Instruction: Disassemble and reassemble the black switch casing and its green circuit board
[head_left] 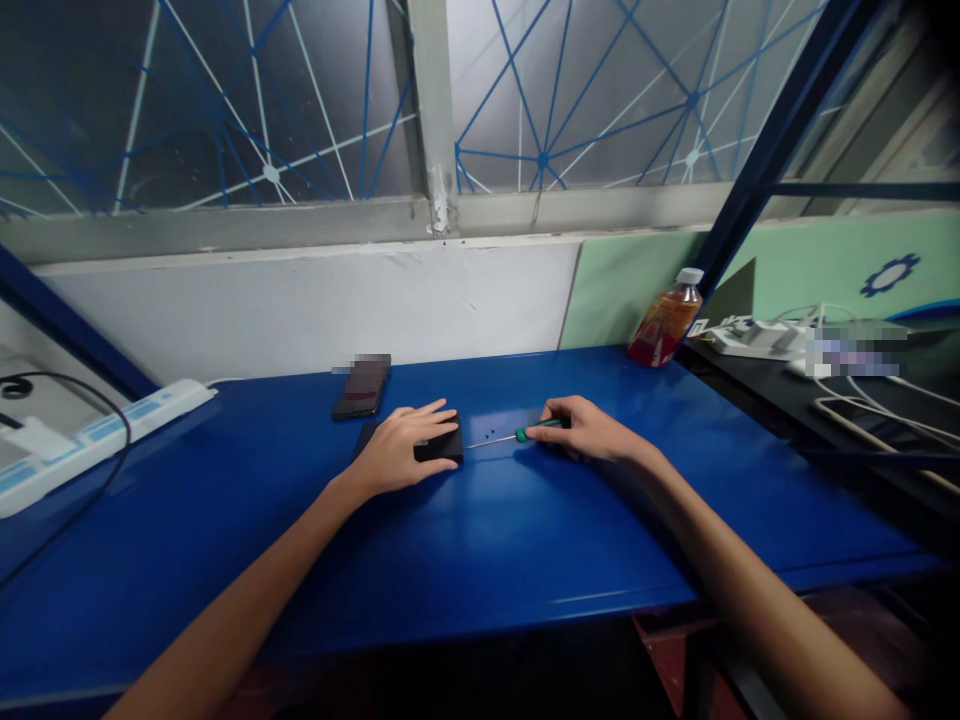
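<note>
My left hand [401,445] lies over a flat black box [438,445] on the blue table. Its thumb rests along the near side and its fingers spread across the far side, holding the box; the box's left part is mostly hidden beneath the palm. In my right hand [581,428] is a screwdriver with a green and black handle [523,435]. The thin metal shaft points left, its tip at or very near the box's right end; contact cannot be made out. A few tiny dark pieces, perhaps screws [491,433], lie just beyond the shaft.
Behind my left hand a dark phone [362,388] lies on the blue table [480,550]. A white power strip [105,440] with a black cable runs along the left. At the back right stands a drink bottle [666,320], beside a black surface with white cables [855,400].
</note>
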